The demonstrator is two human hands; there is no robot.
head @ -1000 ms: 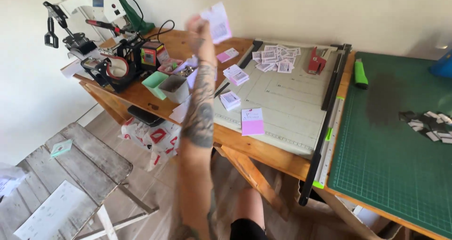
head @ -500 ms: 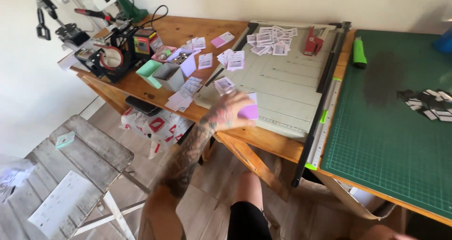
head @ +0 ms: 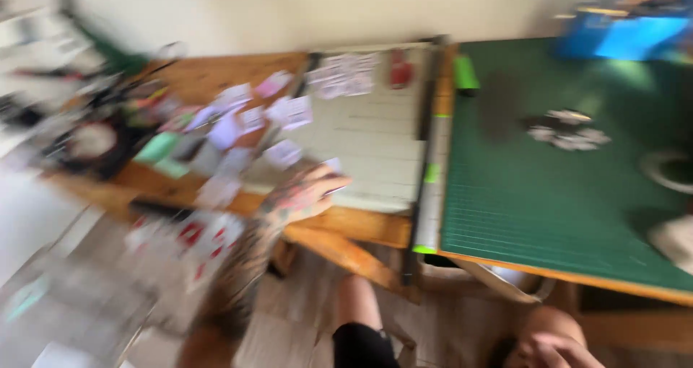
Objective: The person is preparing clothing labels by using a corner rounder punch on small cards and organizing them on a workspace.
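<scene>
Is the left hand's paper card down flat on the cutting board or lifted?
Cannot tell. The left hand is over the pale cutting board edge, but blur hides whether the card touches it.

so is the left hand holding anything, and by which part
Too blurred to tell: the left hand is at the near table edge, fingers curled, perhaps on a small pale slip.

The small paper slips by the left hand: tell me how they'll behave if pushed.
The small paper slips look thin and flat, so probably floppy and very light. They lie loosely scattered on the pale cutting mat, so a push from the left hand would likely slide or scatter them. Flat pieces shouldn't roll. The blur hides finer detail.
</scene>
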